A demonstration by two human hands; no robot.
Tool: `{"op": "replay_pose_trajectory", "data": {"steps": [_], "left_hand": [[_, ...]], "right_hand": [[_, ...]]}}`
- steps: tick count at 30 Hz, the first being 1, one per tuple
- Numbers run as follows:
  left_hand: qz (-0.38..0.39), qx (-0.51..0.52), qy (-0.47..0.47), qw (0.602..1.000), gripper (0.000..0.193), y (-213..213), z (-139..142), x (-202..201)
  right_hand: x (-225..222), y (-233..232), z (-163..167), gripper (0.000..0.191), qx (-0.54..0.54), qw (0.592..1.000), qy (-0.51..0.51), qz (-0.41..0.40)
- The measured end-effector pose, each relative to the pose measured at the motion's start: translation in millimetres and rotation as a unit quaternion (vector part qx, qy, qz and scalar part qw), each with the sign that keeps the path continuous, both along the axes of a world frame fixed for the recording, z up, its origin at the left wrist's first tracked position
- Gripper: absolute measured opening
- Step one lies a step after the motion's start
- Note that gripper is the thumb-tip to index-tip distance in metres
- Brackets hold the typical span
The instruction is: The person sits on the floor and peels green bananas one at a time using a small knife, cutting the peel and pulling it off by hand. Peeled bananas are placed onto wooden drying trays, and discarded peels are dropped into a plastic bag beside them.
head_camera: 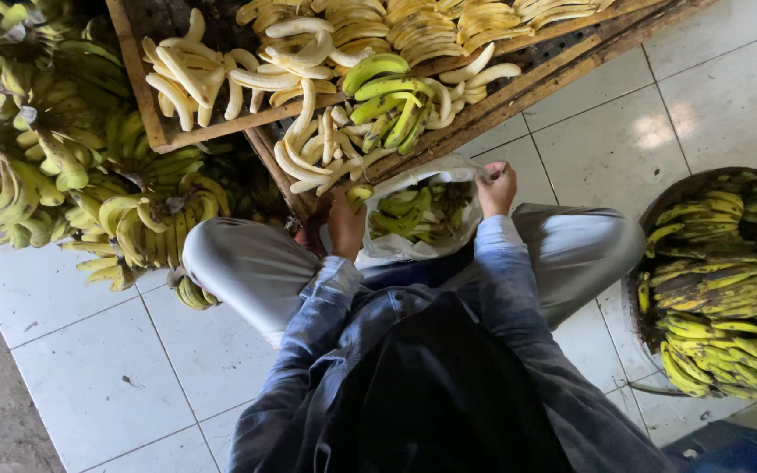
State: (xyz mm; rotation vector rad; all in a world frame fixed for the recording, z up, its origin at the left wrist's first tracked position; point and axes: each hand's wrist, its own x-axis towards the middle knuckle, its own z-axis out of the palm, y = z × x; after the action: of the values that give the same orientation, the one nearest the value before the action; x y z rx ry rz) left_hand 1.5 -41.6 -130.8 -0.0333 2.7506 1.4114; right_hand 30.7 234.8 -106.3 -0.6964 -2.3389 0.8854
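I sit low with my knees apart, a white plastic bag (pixel 396 250) full of green peels between them. My left hand (pixel 345 226) grips a green banana (pixel 360 194) at the bag's left rim. My right hand (pixel 496 187) pinches the bag's right rim; something thin and dark sticks up from its fingers, too small to tell. Just beyond the bag lie several peeled pale bananas (pixel 308 158) and a bunch of green unpeeled ones (pixel 387 96) on a wooden slatted tray (pixel 536 83).
A second wooden tray (pixel 133 83) holds more peeled bananas (pixel 194 74). Large green-yellow bunches (pixel 63 158) pile up on the left. A round basket (pixel 659 206) of green bananas stands at the right. White floor tiles (pixel 107 377) surround me.
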Motion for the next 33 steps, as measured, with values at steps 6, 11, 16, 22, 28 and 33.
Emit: {"op": "replay_pose_trajectory", "data": {"steps": [6,11,16,22,28,33], "left_hand": [[-0.019,0.028,0.017,0.999,0.048,2.9,-1.6,3.1],[-0.028,0.05,0.053,0.997,0.052,3.4,-3.2,4.5],[-0.021,0.041,0.045,0.998,0.052,3.5,-8.9,2.9],[0.011,0.054,0.034,0.998,0.044,6.1,-13.6,2.0],[0.066,0.083,-0.016,0.994,0.047,7.3,-11.7,-2.4],[0.149,0.101,-0.019,0.984,0.053,1.7,-12.6,-12.6]], "right_hand": [[-7.8,-54.7,4.3,0.035,0.031,0.964,0.01,0.262],[-18.9,-73.9,0.1,0.027,0.114,0.962,-0.094,0.229],[-9.8,-57.1,3.4,0.019,0.074,0.967,-0.092,0.227],[19.4,-32.5,17.0,0.012,-0.019,0.934,-0.128,0.332],[14.4,-14.4,-4.6,0.048,-0.158,0.963,-0.048,0.213],[-4.7,21.4,-2.8,0.075,-0.225,0.961,-0.162,0.007]]}}
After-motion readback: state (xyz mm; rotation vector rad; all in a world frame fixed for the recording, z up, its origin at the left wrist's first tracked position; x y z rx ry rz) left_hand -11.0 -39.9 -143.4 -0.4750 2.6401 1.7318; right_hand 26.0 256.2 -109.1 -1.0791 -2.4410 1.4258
